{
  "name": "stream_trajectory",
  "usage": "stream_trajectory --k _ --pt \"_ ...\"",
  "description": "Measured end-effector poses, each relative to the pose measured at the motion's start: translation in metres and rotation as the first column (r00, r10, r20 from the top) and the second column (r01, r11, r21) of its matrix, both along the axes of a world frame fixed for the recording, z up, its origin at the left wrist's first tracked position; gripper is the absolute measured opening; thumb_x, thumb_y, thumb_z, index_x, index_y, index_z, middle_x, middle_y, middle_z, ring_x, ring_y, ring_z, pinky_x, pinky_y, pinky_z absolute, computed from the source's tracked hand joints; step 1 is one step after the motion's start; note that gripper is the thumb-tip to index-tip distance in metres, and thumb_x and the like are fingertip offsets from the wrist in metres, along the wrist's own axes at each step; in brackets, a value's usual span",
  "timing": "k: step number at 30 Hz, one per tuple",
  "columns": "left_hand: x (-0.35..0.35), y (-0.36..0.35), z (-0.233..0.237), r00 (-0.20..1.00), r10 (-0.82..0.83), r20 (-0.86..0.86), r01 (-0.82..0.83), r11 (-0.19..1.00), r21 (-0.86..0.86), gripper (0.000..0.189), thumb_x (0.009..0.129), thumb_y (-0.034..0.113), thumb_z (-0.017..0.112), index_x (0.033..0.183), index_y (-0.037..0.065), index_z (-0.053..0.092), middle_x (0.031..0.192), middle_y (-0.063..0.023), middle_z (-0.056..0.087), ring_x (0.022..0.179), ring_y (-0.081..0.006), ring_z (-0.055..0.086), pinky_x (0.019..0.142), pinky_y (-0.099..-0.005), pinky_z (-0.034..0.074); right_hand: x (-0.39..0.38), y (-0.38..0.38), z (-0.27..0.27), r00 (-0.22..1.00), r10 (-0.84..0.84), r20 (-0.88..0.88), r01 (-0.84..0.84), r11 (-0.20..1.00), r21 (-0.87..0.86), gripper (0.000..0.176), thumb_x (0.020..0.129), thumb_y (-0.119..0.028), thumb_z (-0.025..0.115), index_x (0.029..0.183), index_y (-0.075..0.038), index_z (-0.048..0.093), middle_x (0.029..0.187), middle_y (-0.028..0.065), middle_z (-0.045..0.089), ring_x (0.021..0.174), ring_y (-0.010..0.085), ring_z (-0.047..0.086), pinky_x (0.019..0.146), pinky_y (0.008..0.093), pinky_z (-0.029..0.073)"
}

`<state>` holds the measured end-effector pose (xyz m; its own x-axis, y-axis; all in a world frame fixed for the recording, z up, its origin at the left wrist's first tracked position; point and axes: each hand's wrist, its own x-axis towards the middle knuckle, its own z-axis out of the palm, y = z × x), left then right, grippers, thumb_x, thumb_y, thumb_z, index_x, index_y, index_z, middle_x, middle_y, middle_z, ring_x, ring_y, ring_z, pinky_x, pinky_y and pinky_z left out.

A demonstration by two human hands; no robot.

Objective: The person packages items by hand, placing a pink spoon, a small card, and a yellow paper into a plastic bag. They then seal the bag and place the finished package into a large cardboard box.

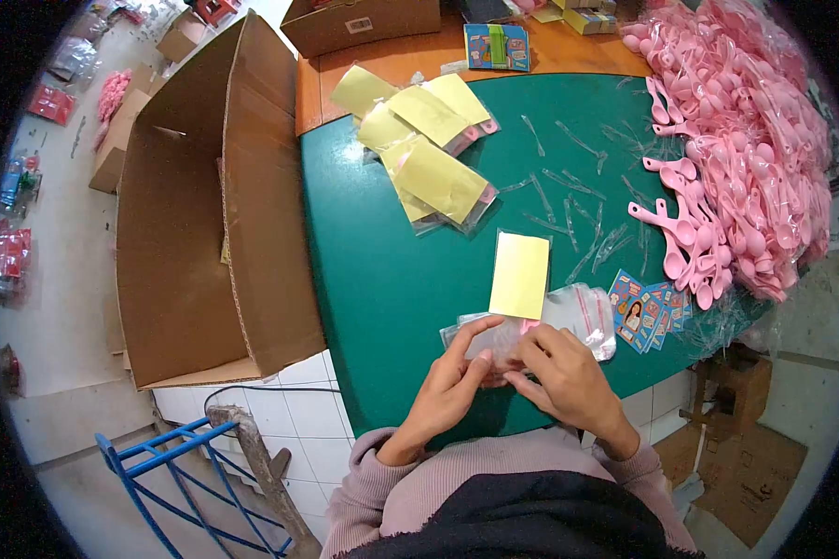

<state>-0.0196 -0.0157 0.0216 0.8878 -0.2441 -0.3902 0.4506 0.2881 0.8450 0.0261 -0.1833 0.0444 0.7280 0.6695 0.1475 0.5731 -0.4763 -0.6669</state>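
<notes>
At the table's near edge, both hands are on a clear plastic bag holding a yellow card (519, 276) and something pink, seemingly a spoon (529, 325). My left hand (451, 384) grips the bag's lower left part, index finger stretched along the plastic and thumb bent in. On the right side, my right hand (563, 373) is closed with bent fingers pinching the bag just below the pink part; its fingertips are partly hidden. Under and beside them lies a stack of clear bags (583, 317). Blue printed cards (634, 312) are fanned out right of that stack.
A big heap of pink spoons (746, 158) covers the table's right side. Filled bags with yellow cards (438, 182) are piled at the back left. Clear plastic strips (569, 200) lie scattered between. A large open cardboard box (275, 205) stands left; a banded card bundle (497, 47) sits behind.
</notes>
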Motion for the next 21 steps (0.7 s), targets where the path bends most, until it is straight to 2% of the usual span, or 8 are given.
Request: stream_trajectory --k 3,8,10,12,13,15,19,21 --pt "0.0 -0.002 0.002 0.999 0.043 0.0 -0.043 0.999 -0.002 0.039 0.093 0.01 0.038 0.132 0.005 0.031 0.096 -0.0078 0.056 0.084 -0.0114 0.057 0.076 -0.0241 0.047 -0.001 0.001 -0.001 1.0 0.0 0.021 -0.001 1.0 0.007 0.022 0.068 -0.011 0.068 0.083 -0.004 0.053 0.082 0.0096 0.049 0.074 0.027 0.051 0.064 0.0352 0.04" --pt "0.001 -0.001 -0.005 0.999 -0.04 0.014 0.038 0.992 0.123 0.039 0.094 0.011 0.037 0.132 0.007 0.031 0.093 -0.0047 0.054 0.079 -0.0089 0.055 0.073 -0.0232 0.047 -0.002 0.002 -0.007 0.994 0.068 0.087 -0.064 0.997 -0.042 0.021 0.065 -0.009 0.067 0.079 -0.005 0.052 0.079 0.0074 0.049 0.072 0.0255 0.049 0.062 0.0359 0.038" --pt "0.005 -0.005 -0.009 0.994 0.068 -0.091 -0.071 0.997 -0.033 0.037 0.092 0.007 0.041 0.128 0.008 0.035 0.083 -0.0001 0.052 0.069 -0.0046 0.051 0.06 -0.0195 0.043 -0.002 0.005 -0.008 0.983 0.069 0.173 -0.061 0.997 -0.05 0.019 0.064 -0.01 0.066 0.077 -0.006 0.052 0.075 0.0068 0.048 0.071 0.0235 0.05 0.062 0.0342 0.037" --pt "0.008 -0.004 -0.013 0.999 0.036 -0.018 -0.034 0.992 0.125 0.037 0.089 0.003 0.044 0.125 0.007 0.037 0.077 0.0013 0.051 0.065 -0.0036 0.05 0.056 -0.0175 0.042 -0.001 0.006 -0.008 0.98 0.095 0.177 -0.088 0.995 -0.051 0.019 0.065 -0.011 0.066 0.077 -0.006 0.052 0.074 0.0068 0.047 0.071 0.0228 0.05 0.062 0.0336 0.037" --pt "0.008 -0.005 -0.013 0.999 0.035 -0.002 -0.034 0.991 0.126 0.037 0.089 0.003 0.044 0.125 0.007 0.037 0.077 0.0013 0.051 0.065 -0.0036 0.05 0.056 -0.0175 0.042 0.001 0.006 -0.007 0.977 0.094 0.193 -0.086 0.995 -0.05 0.019 0.065 -0.011 0.066 0.077 -0.006 0.052 0.074 0.0068 0.047 0.071 0.0228 0.05 0.062 0.0336 0.037" --pt "0.009 -0.008 -0.014 0.995 0.096 0.004 -0.096 0.994 0.051 0.032 0.088 0.0 0.045 0.12 0.005 0.041 0.075 0.0007 0.053 0.064 -0.0039 0.052 0.056 -0.017 0.042 0.006 0.002 -0.005 0.976 0.158 0.152 -0.157 0.987 -0.022 0.018 0.066 -0.012 0.066 0.077 -0.006 0.052 0.073 0.0069 0.047 0.07 0.0227 0.049 0.062 0.0335 0.036" --pt "0.009 -0.019 -0.016 0.992 0.122 0.032 -0.124 0.989 0.083 0.029 0.087 0.004 0.047 0.116 0.005 0.045 0.071 -0.0023 0.06 0.063 -0.0046 0.054 0.059 -0.0201 0.045 0.023 -0.015 0.002 0.963 0.256 0.079 -0.261 0.963 0.059 0.016 0.07 -0.012 0.065 0.078 -0.006 0.053 0.073 0.0076 0.049 0.069 0.023 0.049 0.064 0.034 0.037" --pt "0.015 -0.021 -0.017 0.973 0.203 0.112 -0.222 0.955 0.195 0.023 0.088 0.004 0.046 0.111 0.003 0.049 0.078 -0.006 0.063 0.066 -0.0058 0.056 0.061 -0.0204 0.046 0.034 -0.025 0.01 0.875 0.479 -0.067 -0.455 0.862 0.222 0.015 0.075 -0.014 0.064 0.078 -0.005 0.052 0.074 0.0081 0.051 0.068 0.0225 0.05 0.064 0.0322 0.038"
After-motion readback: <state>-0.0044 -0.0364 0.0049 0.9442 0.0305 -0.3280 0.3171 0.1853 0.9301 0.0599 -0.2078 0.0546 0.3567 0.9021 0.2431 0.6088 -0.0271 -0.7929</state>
